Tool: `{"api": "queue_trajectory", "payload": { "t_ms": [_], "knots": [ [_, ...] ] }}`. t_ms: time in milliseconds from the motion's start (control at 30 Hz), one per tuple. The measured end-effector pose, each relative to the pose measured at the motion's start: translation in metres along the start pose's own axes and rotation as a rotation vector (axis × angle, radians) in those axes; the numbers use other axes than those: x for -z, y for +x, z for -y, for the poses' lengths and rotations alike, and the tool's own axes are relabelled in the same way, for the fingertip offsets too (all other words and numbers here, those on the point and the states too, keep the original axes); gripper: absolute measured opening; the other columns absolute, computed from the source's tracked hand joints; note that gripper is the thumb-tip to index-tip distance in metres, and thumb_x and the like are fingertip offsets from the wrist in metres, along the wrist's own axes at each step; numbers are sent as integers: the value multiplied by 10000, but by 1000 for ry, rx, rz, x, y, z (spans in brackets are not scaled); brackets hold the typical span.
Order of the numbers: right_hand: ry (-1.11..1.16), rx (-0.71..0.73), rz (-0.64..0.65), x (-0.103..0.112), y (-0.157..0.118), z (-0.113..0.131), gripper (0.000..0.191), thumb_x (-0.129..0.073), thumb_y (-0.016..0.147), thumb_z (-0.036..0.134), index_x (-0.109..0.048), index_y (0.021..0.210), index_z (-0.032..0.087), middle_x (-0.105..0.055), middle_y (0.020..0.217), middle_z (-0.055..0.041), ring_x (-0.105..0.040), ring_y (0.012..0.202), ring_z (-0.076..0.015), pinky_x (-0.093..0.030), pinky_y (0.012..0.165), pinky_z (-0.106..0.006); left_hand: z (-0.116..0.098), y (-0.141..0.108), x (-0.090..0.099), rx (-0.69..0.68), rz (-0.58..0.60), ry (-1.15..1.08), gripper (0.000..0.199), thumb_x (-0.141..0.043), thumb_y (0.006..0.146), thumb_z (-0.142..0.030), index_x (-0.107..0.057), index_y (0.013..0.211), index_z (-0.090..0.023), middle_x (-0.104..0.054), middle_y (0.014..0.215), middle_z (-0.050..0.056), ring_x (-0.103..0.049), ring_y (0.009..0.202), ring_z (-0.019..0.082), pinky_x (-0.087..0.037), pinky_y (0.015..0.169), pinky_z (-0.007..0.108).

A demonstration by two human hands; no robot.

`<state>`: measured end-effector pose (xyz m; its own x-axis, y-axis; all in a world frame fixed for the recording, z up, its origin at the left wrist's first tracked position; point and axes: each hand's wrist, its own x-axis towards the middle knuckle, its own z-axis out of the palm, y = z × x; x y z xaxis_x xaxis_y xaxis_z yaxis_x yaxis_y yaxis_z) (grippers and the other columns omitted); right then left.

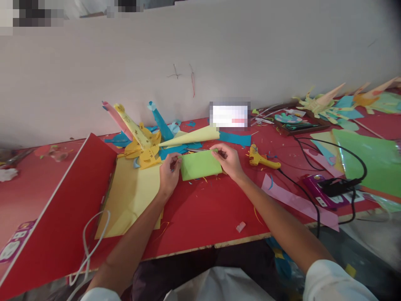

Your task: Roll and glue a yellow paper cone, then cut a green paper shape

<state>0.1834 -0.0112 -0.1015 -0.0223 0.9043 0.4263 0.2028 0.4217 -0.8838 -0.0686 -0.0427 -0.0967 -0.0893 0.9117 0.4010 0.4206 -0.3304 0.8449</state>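
A folded piece of light green paper [201, 165] is held just above the red tabletop, between my two hands. My left hand [170, 169] pinches its left edge with thumb and fingertips. At the upper right corner my right hand [228, 159] grips it, thumb on the near side. Behind the paper lies a pale yellow paper cone [192, 136] on blue paper. Left of that stand a yellow star-patterned paper cone [134, 127] with petal shapes at its base and a blue paper cone [160, 121].
A yellow glue gun [261, 159] lies right of my hands, its cord running to a purple power strip [326, 192]. Pink paper [297, 202] and green sheets [369, 163] lie at right. Yellow sheets [131, 196] lie beside a red divider [62, 213] at left. A lit screen [229, 115] stands behind.
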Motion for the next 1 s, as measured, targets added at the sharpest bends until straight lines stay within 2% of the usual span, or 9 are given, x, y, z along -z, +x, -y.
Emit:
{"api": "queue_trajectory", "payload": {
  "t_ms": [167, 400, 600, 1000],
  "knots": [
    [8, 2, -18, -1, -1, 0, 389, -683, 956, 602, -738, 980, 218, -772, 967, -81, -648, 760, -194, -505, 701, -324, 0, 0, -1, 16, 1, -18, 263, -625, 1002, -458, -661, 1067, -205, -642, 752, -9, -522, 627, 132, -414, 615, 258],
    [-10, 21, -53, -1, -2, -3, 405, -685, 952, 625, -740, 951, 224, -774, 942, -79, -668, 773, -203, -522, 705, -332, 1, 0, -3, 8, -5, -48, 296, -638, 996, -498, -648, 1060, -209, -682, 846, 30, -607, 718, 157, -472, 659, 274],
    [-2, 29, -59, -2, -1, -2, 388, -684, 955, 612, -732, 951, 227, -774, 937, -69, -677, 779, -198, -540, 723, -329, -1, -1, -5, -3, 25, -69, 332, -651, 988, -521, -666, 1124, -218, -648, 837, 20, -603, 738, 157, -490, 669, 267],
    [-11, 21, -41, 0, 1, -1, 273, -684, 957, 483, -736, 909, 219, -774, 895, -75, -705, 823, -223, -560, 760, -350, 0, 2, -2, 25, 2, -38, 315, -683, 947, -501, -753, 1015, -202, -731, 899, 56, -656, 768, 163, -524, 670, 258]
  ]
}}
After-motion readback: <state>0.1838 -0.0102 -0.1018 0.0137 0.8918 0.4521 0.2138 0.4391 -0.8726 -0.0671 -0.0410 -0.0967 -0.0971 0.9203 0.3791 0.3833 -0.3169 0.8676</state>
